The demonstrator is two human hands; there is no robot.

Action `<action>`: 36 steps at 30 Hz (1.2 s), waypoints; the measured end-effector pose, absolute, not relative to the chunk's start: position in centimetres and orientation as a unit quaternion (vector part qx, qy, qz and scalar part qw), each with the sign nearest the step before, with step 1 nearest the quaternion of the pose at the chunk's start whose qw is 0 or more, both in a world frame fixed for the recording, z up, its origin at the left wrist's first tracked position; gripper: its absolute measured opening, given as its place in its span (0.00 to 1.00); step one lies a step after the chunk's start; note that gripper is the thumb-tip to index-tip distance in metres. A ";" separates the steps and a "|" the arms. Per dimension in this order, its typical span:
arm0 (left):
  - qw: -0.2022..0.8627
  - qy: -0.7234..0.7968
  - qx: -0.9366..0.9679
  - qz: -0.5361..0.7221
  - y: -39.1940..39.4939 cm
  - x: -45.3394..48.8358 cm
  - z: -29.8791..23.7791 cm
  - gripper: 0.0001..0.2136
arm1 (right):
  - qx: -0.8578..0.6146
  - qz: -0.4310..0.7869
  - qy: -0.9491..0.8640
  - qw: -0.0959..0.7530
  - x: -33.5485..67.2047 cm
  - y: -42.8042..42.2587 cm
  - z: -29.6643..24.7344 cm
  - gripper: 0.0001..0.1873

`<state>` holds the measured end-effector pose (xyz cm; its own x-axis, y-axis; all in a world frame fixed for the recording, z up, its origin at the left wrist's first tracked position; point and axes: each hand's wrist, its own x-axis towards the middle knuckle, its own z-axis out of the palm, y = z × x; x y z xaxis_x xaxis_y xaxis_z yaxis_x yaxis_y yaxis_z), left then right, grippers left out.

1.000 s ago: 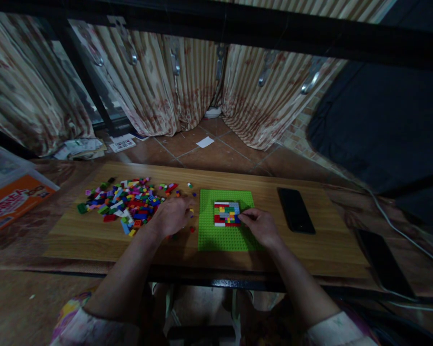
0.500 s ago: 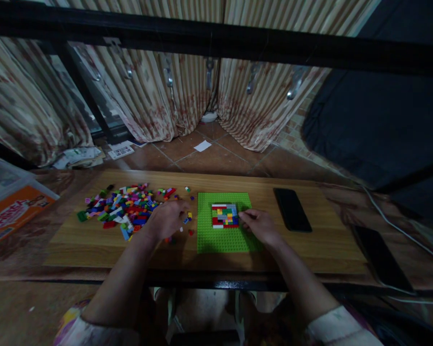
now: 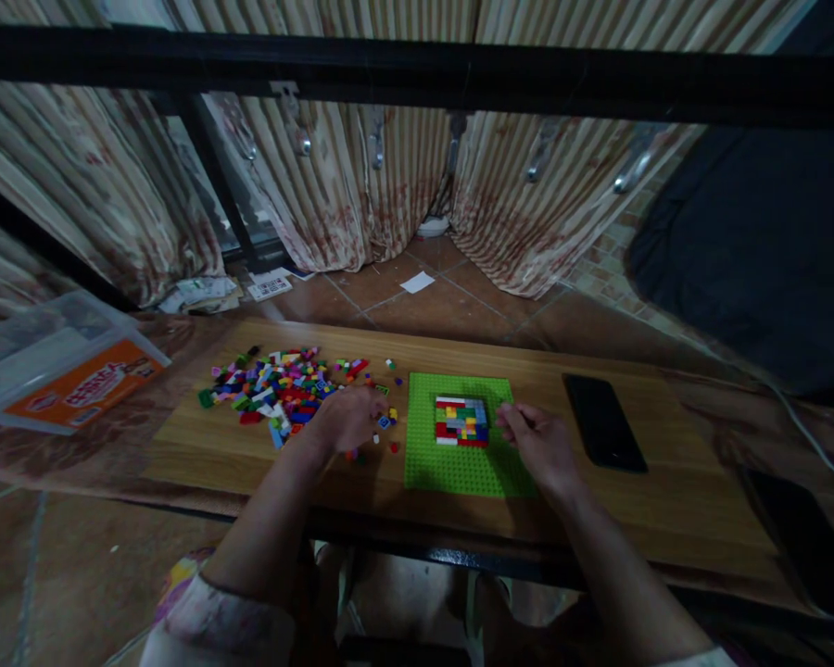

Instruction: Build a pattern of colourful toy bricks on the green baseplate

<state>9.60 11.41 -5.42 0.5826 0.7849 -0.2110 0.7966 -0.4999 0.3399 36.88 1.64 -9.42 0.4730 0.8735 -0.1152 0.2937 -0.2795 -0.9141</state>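
A green baseplate (image 3: pixel 459 463) lies on a wooden board, with a small block of mixed-colour bricks (image 3: pixel 462 421) pressed onto its upper middle. My right hand (image 3: pixel 538 443) rests on the plate's right edge, just right of that block, fingers curled with nothing visible in them. My left hand (image 3: pixel 351 417) sits left of the plate among a few scattered small bricks (image 3: pixel 385 421), fingers bent down; what they hold is hidden. A heap of loose coloured bricks (image 3: pixel 278 389) spreads to the left of it.
A black phone (image 3: pixel 603 421) lies right of the baseplate on the wooden board (image 3: pixel 201 445). A second dark phone (image 3: pixel 802 537) sits at the far right. A clear box with an orange label (image 3: pixel 76 384) stands at the left. Curtains and a tiled floor lie beyond.
The view has swung, shifting everything rightward in frame. My right hand has drawn back from the brick block to the plate's right edge. My left hand stays among the scattered bricks.
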 end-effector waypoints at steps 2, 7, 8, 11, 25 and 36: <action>0.200 0.466 0.862 -0.015 11.4 9.4 -5.2 0.17 | -0.737 0.314 -0.413 0.433 36.9 1.5 -9.4 0.23; 0.187 0.466 0.865 -0.013 11.4 9.6 -5.5 0.14 | -0.741 0.299 -0.439 0.410 36.8 1.3 -9.3 0.24; 0.184 0.464 0.866 -0.016 11.3 9.7 -5.5 0.13 | -0.742 0.299 -0.440 0.409 36.7 1.3 -9.3 0.24; 0.164 0.467 0.868 -0.032 10.9 10.3 -5.5 0.10 | -0.741 0.300 -0.444 0.405 36.7 1.3 -9.4 0.23; 0.228 0.452 0.860 0.059 10.7 11.0 -5.0 0.10 | -0.712 0.298 -0.439 0.460 36.6 1.4 -9.0 0.20; 0.711 0.362 0.544 0.259 6.7 17.8 -6.9 0.15 | -0.576 0.304 -0.636 0.415 34.3 0.1 -7.5 0.13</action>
<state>17.75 6.73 -6.94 0.6029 0.7631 -0.2326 0.0260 0.2726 0.9618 34.34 0.10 -7.50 0.0076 0.9841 0.1775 0.4807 0.1521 -0.8636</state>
